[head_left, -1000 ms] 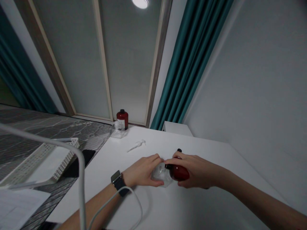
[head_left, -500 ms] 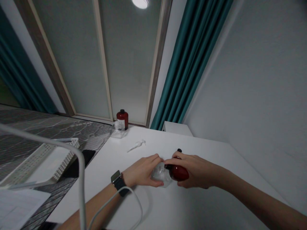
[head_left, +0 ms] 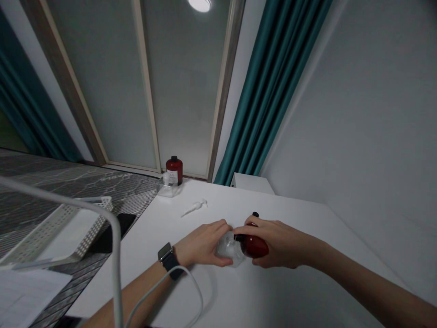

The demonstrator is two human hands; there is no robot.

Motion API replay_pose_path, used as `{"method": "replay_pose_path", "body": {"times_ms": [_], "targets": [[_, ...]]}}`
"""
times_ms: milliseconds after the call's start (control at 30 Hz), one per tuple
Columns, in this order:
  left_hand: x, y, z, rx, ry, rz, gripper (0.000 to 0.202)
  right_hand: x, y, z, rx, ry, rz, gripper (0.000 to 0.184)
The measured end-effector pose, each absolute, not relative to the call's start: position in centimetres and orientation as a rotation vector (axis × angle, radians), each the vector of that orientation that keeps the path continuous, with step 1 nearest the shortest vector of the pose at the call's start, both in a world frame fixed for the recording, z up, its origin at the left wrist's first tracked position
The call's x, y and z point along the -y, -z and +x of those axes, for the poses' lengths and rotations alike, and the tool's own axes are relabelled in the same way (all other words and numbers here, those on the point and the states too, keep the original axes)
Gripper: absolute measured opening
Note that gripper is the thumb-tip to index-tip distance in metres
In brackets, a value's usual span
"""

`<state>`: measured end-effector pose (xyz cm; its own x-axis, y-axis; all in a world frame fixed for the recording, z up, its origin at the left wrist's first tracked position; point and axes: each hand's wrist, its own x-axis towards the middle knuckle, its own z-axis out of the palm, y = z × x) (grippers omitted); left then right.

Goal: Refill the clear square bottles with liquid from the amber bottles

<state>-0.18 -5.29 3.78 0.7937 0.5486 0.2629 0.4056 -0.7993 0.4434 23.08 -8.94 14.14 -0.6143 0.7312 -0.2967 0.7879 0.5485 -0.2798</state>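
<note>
My left hand (head_left: 208, 243) is wrapped round a clear bottle (head_left: 229, 249) on the white table. Tipped on its side in my right hand (head_left: 278, 243) is a dark red bottle (head_left: 254, 246). Its black neck points left, right over the top of the clear bottle. Whether liquid is flowing is too small to tell. Just behind my right hand a black cap (head_left: 255, 214) shows; whatever it sits on is mostly hidden. A white pump head (head_left: 194, 207) with its tube lies on the table beyond my left hand.
At the table's far left corner stand another red bottle (head_left: 174, 168) with a black cap and a clear box (head_left: 167, 190) with something white in it. A white perforated basket (head_left: 92, 232) is off to the left. White cables (head_left: 116, 255) cross the lower left foreground.
</note>
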Motion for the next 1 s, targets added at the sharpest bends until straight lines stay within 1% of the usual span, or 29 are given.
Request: {"method": "replay_pose_path", "body": {"times_ms": [167, 467, 733, 1000], "targets": [[5.32, -3.86, -0.22, -0.717, -0.548, 2.599, 0.049, 8.98, -14.23, 23.07, -2.629, 0.584, 1.306, 0.070], [5.36, -4.01, -0.15, -0.738, -0.534, 2.600, 0.050, 8.84, -13.95, 23.31, -2.662, 0.572, 1.278, 0.073], [5.26, -3.92, -0.14, -0.736, -0.533, 2.627, 0.051, 9.00, -14.20, 23.08, -2.646, 0.571, 1.295, 0.069], [5.24, -3.83, -0.18, -0.735, -0.530, 2.649, 0.052, 9.00, -14.48, 22.83, -2.622, 0.579, 1.298, 0.068]]}}
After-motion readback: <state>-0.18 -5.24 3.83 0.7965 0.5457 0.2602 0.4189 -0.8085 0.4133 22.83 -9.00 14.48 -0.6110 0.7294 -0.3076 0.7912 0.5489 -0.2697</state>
